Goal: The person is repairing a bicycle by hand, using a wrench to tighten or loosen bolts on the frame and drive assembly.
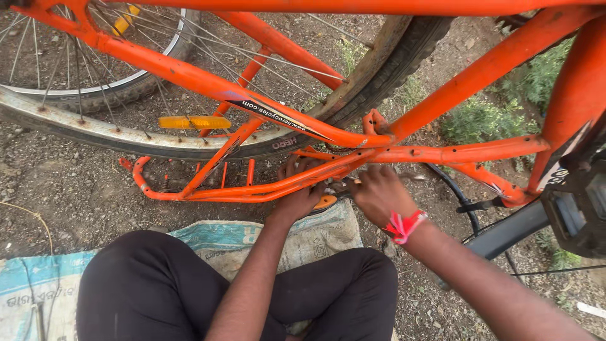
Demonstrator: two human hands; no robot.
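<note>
An orange bicycle frame lies upside down over me, its rear rack low in the middle. My left hand reaches under the rack's tubes and grips something orange beneath them; what it is stays mostly hidden. My right hand, with a red thread band at the wrist, is closed on a small metal tool or part right beside the left hand, at the rack's mounting point. The tool itself is too hidden to name.
The rear wheel with spokes and a yellow reflector stands behind the rack. A black pedal and crank are at the right. I sit on woven sacks on dirt ground; weeds grow at upper right.
</note>
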